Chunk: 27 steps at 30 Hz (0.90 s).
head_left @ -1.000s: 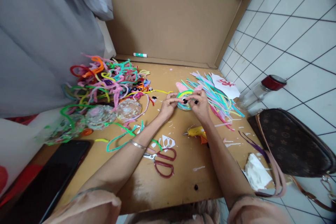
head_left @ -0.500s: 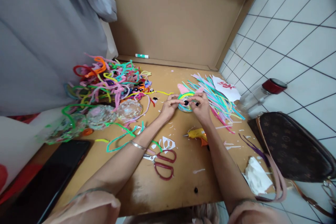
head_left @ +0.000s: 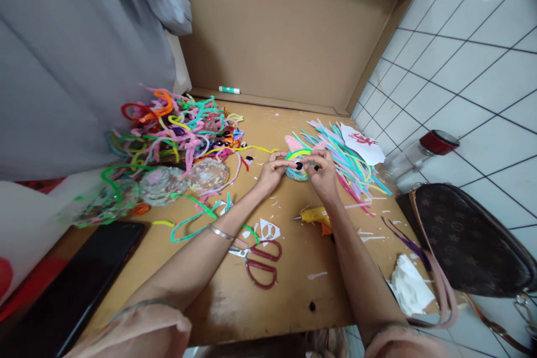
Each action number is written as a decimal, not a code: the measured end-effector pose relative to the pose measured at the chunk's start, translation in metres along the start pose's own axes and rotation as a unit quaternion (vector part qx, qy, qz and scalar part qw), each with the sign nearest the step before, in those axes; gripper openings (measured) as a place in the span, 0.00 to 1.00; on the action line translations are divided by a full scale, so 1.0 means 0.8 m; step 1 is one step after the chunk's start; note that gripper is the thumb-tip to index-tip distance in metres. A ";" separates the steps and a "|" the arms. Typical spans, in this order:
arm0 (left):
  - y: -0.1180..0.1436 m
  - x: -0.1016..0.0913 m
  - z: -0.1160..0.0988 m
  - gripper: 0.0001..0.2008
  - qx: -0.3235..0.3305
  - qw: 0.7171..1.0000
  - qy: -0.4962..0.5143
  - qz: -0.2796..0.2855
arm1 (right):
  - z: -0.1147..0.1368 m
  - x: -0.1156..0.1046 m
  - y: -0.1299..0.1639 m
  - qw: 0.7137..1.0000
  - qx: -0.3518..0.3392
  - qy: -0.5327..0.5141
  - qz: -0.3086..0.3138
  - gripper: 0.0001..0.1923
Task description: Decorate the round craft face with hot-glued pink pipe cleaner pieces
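Observation:
Both hands meet over a round pipe-cleaner craft (head_left: pixel 297 155), green and yellow at the top and bluish below, with pink ear-like pieces. My left hand (head_left: pixel 272 172) is closed on its left side, fingertips reaching to a black oval piece (head_left: pixel 299 166) on a white patch in the middle. From the right, my right hand (head_left: pixel 322 171) closes its fingers at the same piece and the craft's edge. A second small black piece (head_left: pixel 316 168) shows by the right fingers. My fingers hide much of the craft. Below the right hand lies a yellow glue gun (head_left: pixel 314 215).
Red-handled scissors (head_left: pixel 264 263) and paper scraps (head_left: pixel 269 230) lie in front. At left are a tangled pipe-cleaner heap (head_left: pixel 180 128) and a black phone (head_left: pixel 84 285). Straight pipe cleaners (head_left: pixel 339 151), a bottle (head_left: pixel 419 151) and a brown bag (head_left: pixel 470 240) stand or lie at right.
The view has shifted very slightly. Both hands stay on the craft in nearly the same grip, and the white patch beside the black oval piece shows a bit more.

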<state>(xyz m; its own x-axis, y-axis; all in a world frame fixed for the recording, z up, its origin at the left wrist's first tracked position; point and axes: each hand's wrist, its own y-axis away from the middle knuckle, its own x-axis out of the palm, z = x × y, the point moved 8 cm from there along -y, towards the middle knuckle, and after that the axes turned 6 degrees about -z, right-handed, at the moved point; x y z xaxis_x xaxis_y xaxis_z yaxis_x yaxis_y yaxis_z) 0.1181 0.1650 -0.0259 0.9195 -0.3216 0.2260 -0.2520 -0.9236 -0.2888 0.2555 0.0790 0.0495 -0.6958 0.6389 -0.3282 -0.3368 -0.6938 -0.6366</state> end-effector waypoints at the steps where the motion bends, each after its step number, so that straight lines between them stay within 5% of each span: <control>1: 0.000 0.000 0.001 0.06 0.000 1.000 0.000 0.000 | 0.001 0.000 0.000 1.000 -0.004 0.002 0.002 0.10; 27: 0.000 0.002 -0.002 0.05 0.000 1.000 -0.010 0.003 | -0.002 0.006 0.001 0.997 -0.002 0.075 0.010 0.12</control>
<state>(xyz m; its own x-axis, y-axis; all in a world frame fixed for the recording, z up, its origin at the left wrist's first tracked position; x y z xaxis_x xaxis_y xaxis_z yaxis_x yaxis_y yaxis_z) 0.1187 0.1643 -0.0240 0.9238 -0.3224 0.2063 -0.2569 -0.9218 -0.2902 0.2533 0.0823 0.0463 -0.5992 0.6681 -0.4411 -0.3213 -0.7054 -0.6318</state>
